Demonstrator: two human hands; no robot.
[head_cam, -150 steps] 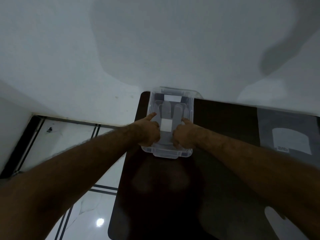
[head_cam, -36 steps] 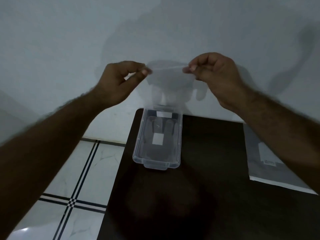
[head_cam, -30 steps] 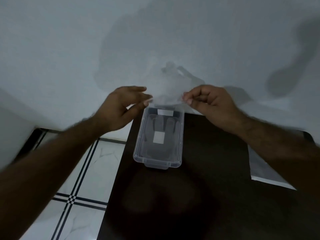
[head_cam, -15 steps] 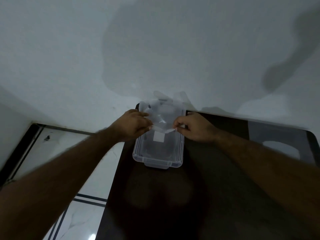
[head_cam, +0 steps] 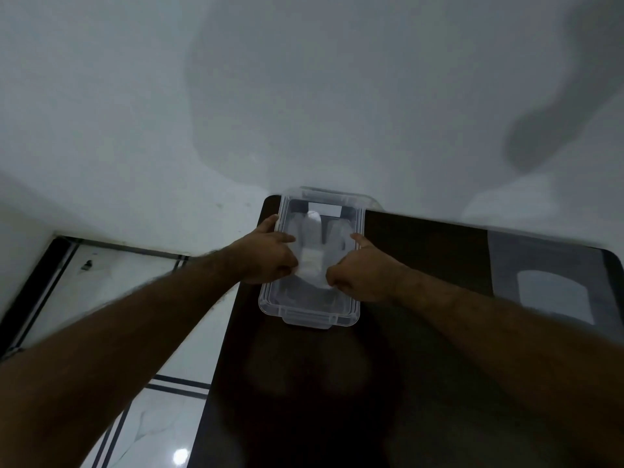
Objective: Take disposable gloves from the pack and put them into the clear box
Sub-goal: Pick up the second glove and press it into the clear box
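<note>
A thin, translucent disposable glove (head_cam: 312,251) is being laid flat inside the clear box (head_cam: 309,315), which stands at the far left corner of the dark table (head_cam: 422,383), close against the pale wall (head_cam: 304,96). The left hand (head_cam: 266,260) and the right hand (head_cam: 363,276) are set over the box from either side, knuckles curled down, so that the glove is spread and pressed along the floor of the box rather than dropped in a heap. Both hands are closed down onto the glove's lower part, though whether its edges are pinched or merely pressed under the knuckles cannot be told, since the fingertips are hidden beneath the hands. The glove's finger end is directed toward the wall, and its outline is hard to separate from the plastic; more gloves may lie beneath it. The pack (head_cam: 553,288) lies well apart at the right edge of the table, partly cut off by the frame, and its opening is not to be made out in the dim light.
</note>
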